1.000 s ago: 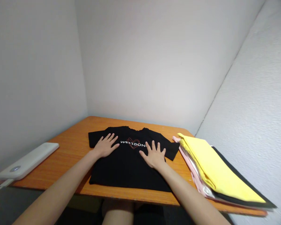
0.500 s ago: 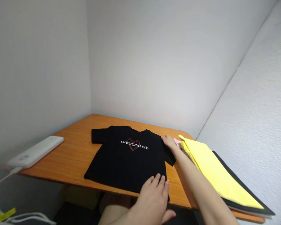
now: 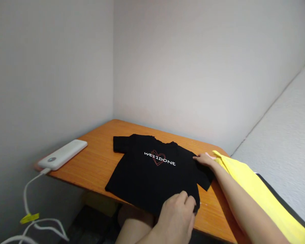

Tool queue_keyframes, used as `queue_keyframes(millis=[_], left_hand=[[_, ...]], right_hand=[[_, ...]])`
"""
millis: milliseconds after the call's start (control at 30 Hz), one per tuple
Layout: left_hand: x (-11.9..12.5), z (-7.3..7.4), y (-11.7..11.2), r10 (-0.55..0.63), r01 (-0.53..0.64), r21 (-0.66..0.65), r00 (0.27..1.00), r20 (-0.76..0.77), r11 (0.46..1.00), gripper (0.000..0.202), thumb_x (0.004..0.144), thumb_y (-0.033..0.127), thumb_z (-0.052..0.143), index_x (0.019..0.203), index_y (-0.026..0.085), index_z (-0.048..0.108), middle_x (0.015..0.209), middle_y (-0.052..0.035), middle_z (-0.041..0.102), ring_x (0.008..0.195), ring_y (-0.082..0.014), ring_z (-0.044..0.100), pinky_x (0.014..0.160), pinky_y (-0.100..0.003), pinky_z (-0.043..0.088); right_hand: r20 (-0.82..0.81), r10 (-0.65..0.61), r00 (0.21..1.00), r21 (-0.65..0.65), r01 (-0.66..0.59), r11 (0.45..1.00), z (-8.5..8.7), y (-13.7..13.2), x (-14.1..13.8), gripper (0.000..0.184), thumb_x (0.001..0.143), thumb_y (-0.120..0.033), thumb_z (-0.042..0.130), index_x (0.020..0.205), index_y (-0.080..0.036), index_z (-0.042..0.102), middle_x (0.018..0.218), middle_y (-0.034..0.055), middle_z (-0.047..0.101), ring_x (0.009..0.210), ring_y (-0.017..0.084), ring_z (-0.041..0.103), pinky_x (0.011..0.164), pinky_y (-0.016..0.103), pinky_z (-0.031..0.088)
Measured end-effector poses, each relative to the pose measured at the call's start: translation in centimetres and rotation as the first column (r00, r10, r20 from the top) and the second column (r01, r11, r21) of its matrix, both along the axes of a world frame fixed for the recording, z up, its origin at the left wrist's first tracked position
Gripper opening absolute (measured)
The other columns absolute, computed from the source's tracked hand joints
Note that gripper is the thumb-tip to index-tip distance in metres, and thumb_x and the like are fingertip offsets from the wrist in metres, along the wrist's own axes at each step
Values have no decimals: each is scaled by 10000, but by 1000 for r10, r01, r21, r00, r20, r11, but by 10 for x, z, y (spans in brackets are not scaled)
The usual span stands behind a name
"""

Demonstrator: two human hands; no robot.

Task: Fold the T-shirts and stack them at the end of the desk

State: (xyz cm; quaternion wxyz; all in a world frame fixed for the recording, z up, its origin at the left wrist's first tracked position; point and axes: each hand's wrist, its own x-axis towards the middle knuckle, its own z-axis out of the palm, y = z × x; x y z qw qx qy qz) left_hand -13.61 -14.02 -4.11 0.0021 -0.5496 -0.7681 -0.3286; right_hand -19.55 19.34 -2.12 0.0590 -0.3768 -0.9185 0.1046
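Note:
A black T-shirt [image 3: 152, 179] lies face up on the wooden table [image 3: 101, 142], its collar toward the far wall. White lettering and a red heart outline [image 3: 158, 157] are printed on its chest. At the near right corner of the hem, my left hand [image 3: 176, 215] has its fingers curled over the cloth, and a bit of fabric shows by the fingertips. My right hand [image 3: 205, 160] reaches to the shirt's right shoulder, its fingers drawn together on the cloth above the sleeve. The thumb's grip there is partly hidden.
To the right, a folded yellow cloth [image 3: 254, 189] lies over a dark one [image 3: 284, 200], with a bit of pink fabric [image 3: 210, 156] by my right wrist. A white power bank [image 3: 63, 154] with a white cable [image 3: 26, 193] sits at the left edge. Walls border the table.
My left fingers have gone from stretched flat on the hem to curled around its corner. My right fingers have drawn together at the shoulder. The view has shifted, moving everything rightward.

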Motion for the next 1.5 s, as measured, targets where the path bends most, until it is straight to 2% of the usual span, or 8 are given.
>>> queue_keyframes(millis=[200, 400, 667, 800, 967, 1300, 1367, 1500], left_hand=[[-23, 23, -32, 73, -179, 236, 914, 399, 955, 163, 835, 99, 449, 917, 241, 451, 797, 39, 547, 627, -107, 521, 607, -228, 404], [-56, 38, -88, 214, -444, 287, 785, 581, 849, 38, 923, 291, 465, 918, 257, 480, 744, 56, 505, 548, -90, 486, 478, -187, 351], [-102, -5, -154, 734, -755, 24, 643, 216, 655, 85, 923, 305, 435, 885, 249, 485, 740, 11, 600, 711, -197, 617, 639, -289, 397], [-105, -19, -160, 747, -753, 80, 658, 98, 653, 107, 929, 275, 408, 901, 236, 504, 886, -44, 613, 869, -232, 615, 771, -355, 448], [-101, -21, -157, 762, -759, 113, 647, 22, 641, 138, 934, 252, 389, 888, 229, 518, 895, -60, 576, 879, -256, 579, 796, -414, 460], [-87, -10, -158, 657, -668, 0, 731, 182, 744, 111, 930, 228, 397, 896, 224, 503, 875, -39, 600, 863, -218, 613, 776, -368, 459], [-93, -3, -163, 679, -688, -6, 714, 168, 725, 159, 956, 290, 380, 880, 228, 505, 860, -38, 618, 847, -215, 625, 760, -350, 456], [-131, 10, -166, 770, -770, 1, 637, 27, 638, 237, 978, 336, 342, 904, 211, 529, 899, -71, 660, 883, -234, 642, 774, -342, 451]], right_hand=[[-18, 82, 996, -91, -83, 992, 57, -30, -37, 250, 952, -373, 563, 990, -134, 628, 952, 41, 646, 811, 142, 626, 743, 315, 542], [-210, 232, 950, -104, -258, 961, 104, -108, -139, 252, 965, -379, 538, 1011, -142, 613, 949, 34, 633, 771, 126, 610, 691, 288, 536], [-181, 401, 898, -144, -427, 893, 55, -224, -248, 249, 885, -322, 631, 716, -143, 596, 697, -7, 585, 643, 116, 549, 622, 243, 434], [-162, 453, 877, -172, -477, 862, 31, -232, -250, 312, 843, -325, 646, 585, -167, 571, 632, 24, 576, 696, 152, 571, 619, 238, 376], [-130, 469, 873, -298, -486, 822, 39, -206, -227, 258, 780, -309, 705, 613, -164, 574, 617, 22, 573, 659, 150, 558, 577, 222, 397], [-381, 528, 758, -514, -649, 561, 53, -259, -227, 191, 982, -323, 426, 988, -182, 554, 832, 50, 677, 694, 117, 651, 661, 227, 529], [-440, 522, 731, -466, -682, 564, 50, -267, -227, 210, 993, -331, 396, 1036, -183, 538, 889, 71, 689, 742, 128, 664, 709, 257, 538], [-510, 475, 717, -255, -653, 713, 33, -264, -209, 146, 907, -135, 453, 1015, -161, 547, 1051, 114, 657, 961, 166, 627, 906, 335, 479]])
